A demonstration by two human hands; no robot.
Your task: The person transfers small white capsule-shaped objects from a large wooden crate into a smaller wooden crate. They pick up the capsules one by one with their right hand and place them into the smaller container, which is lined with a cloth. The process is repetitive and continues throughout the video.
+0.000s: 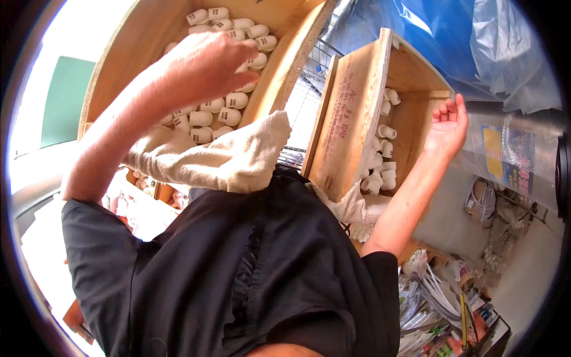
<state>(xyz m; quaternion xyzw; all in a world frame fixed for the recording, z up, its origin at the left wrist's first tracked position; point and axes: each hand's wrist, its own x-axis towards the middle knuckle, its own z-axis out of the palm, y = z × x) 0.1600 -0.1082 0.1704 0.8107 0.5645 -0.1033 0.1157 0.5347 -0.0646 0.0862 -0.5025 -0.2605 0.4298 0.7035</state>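
My left hand [214,64] reaches over the left wooden box [282,77], palm down, thumb and fingertips apart. Right under it lie several white rounded plastic pieces [237,100], each with a small dark mark; whether the fingers touch one cannot be made out. At the right edge of a smaller wooden box [351,113] my right hand [448,126] is raised, palm showing, fingers loosely bent and holding nothing. Inside that box, along its left wall, are more white pieces [386,132]. A cream cloth [214,152] covers the near edge of the left box.
A second light cloth [354,207] hangs over the smaller box's near end. Between the boxes shows a wire rack [297,134]. Blue plastic sheeting [410,30] and a bubble-wrap roll [496,154] stand at the far right. Bundled tubing and clutter [437,291] lie at the lower right.
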